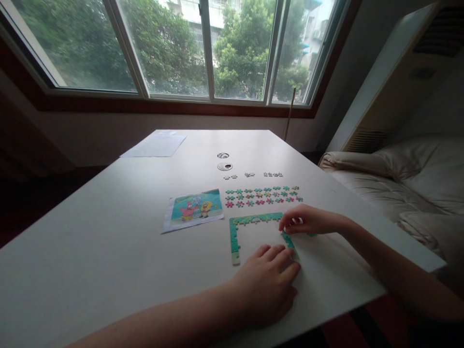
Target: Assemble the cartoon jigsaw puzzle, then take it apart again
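Note:
A partly joined jigsaw border [235,241] in green and teal lies on the white table, with its top, left and right sides in place. My right hand [308,220] is bent over the upper right corner, thumb and fingers closed at the border's right side. Any single piece between those fingertips is hidden. My left hand [270,280] rests palm down at the lower right, its fingers stretched over the border's right side and slightly apart. Partly covered by my right hand, a green piece [312,235] lies beside the border.
Loose jigsaw pieces [259,195] lie in rows beyond the border, with several pale pieces [250,174] farther back. A cartoon reference picture [195,208] is to the left. Two round items [224,166] and white paper [154,146] lie farther off. A sofa [391,183] stands right of the table [108,232].

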The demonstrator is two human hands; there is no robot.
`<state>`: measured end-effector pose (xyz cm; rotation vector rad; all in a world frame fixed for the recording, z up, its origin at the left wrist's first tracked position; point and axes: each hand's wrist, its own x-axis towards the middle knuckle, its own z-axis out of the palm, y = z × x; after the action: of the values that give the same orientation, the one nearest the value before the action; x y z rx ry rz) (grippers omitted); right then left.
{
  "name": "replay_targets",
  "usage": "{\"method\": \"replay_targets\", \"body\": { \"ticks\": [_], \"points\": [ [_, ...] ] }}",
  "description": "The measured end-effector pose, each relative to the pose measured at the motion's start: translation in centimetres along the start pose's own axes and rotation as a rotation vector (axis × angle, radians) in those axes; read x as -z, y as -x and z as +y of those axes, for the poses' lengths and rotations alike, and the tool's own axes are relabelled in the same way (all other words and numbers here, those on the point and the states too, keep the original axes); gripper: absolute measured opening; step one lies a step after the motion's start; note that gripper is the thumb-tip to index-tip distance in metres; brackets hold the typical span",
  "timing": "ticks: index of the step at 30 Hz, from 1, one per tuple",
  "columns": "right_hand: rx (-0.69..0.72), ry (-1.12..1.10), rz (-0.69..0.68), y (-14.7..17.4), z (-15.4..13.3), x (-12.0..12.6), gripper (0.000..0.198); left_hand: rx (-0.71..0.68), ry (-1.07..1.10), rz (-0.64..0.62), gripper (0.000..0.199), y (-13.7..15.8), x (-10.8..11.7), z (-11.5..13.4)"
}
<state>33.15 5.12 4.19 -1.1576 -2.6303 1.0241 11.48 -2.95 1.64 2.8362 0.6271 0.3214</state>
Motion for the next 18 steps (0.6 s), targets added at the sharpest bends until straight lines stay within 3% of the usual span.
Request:
{"method": "replay_targets", "body": {
  "ticks": [18],
  "points": [
    [0.047,0.109,0.042,-0.11,-0.21,-0.33,0.020,0.000,-0.009,-0.018,0.036,-0.05,0.27,0.09]
  ]
}}
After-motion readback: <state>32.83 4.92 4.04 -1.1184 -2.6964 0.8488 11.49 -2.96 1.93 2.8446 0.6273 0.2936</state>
